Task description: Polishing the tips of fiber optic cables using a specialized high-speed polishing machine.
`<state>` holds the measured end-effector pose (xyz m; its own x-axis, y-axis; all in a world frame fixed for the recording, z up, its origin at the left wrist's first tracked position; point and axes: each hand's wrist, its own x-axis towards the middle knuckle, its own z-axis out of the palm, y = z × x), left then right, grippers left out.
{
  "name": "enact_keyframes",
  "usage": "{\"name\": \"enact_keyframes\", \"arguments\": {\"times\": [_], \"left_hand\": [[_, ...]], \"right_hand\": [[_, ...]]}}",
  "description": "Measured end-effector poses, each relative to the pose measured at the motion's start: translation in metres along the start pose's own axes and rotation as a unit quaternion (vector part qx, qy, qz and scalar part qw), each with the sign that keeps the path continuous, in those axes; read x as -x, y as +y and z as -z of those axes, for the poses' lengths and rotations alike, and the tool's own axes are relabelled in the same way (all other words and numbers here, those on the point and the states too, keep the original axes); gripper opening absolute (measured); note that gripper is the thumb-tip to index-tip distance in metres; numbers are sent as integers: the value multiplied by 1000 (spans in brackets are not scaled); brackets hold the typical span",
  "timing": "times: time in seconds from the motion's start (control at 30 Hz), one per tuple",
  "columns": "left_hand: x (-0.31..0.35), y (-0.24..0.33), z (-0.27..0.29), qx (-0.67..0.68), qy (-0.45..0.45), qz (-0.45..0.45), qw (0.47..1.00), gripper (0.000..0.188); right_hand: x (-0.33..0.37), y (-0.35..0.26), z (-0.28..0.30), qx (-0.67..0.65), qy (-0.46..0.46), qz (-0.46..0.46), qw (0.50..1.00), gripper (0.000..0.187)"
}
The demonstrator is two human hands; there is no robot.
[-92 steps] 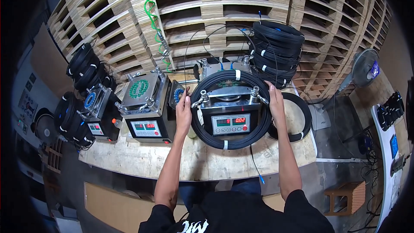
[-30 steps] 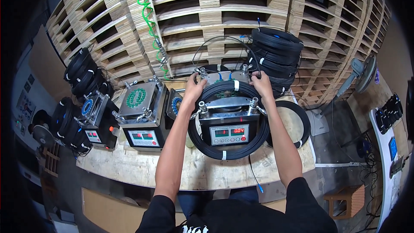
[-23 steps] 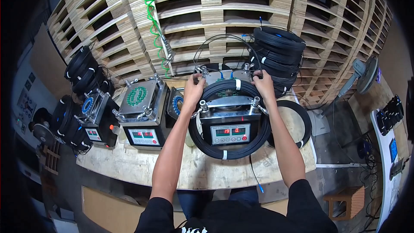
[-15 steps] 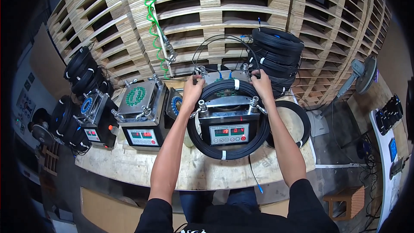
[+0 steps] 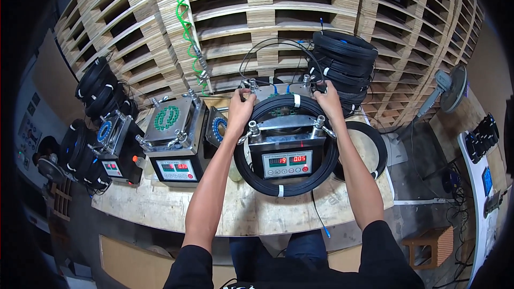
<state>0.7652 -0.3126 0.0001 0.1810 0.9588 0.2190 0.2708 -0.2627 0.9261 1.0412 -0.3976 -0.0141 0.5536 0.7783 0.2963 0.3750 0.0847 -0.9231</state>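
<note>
In front of me stands a polishing machine [image 5: 286,167] with a lit red display. A coil of black cable [image 5: 257,185], bound with white tape, hangs around it, and a blue-tipped cable end [image 5: 327,232] dangles from it over the table edge. My left hand [image 5: 241,109] is closed at the far left corner clamp [image 5: 251,84]. At the far right corner clamp [image 5: 307,81], my right hand [image 5: 329,103] has its fingers curled in. What the fingertips hold is hidden. Blue connectors [image 5: 288,89] sit in the metal plate [image 5: 266,92] between my hands.
Two similar machines stand left, one with a green-ringed plate [image 5: 167,118], one with a blue ring [image 5: 104,131]. Stacked cable coils [image 5: 342,69] rise behind right; another coil [image 5: 381,152] lies on the wooden table [image 5: 176,214]. Pallets [image 5: 300,16] and a fan [image 5: 454,88] stand beyond.
Both hands stay at the far corner clamps, with only a slight shift of fingers. The machine's red readout has changed. The whole view has shifted a little.
</note>
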Motion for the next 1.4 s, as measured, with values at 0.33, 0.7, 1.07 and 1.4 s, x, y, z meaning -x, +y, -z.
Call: {"name": "enact_keyframes", "arguments": {"times": [0.33, 0.7, 1.07, 1.4], "left_hand": [[5, 9, 2, 39, -34, 11, 999, 55], [-3, -8, 2, 18, 0, 12, 1000, 56], [1, -3, 4, -6, -34, -16, 999, 59], [10, 7, 6, 17, -19, 7, 1000, 55]], "right_hand": [[9, -10, 6, -12, 16, 33, 999, 26], [6, -13, 1, -25, -55, -6, 998, 37], [15, -21, 3, -85, -41, -2, 996, 39], [7, -10, -1, -58, -49, 7, 997, 41]]}}
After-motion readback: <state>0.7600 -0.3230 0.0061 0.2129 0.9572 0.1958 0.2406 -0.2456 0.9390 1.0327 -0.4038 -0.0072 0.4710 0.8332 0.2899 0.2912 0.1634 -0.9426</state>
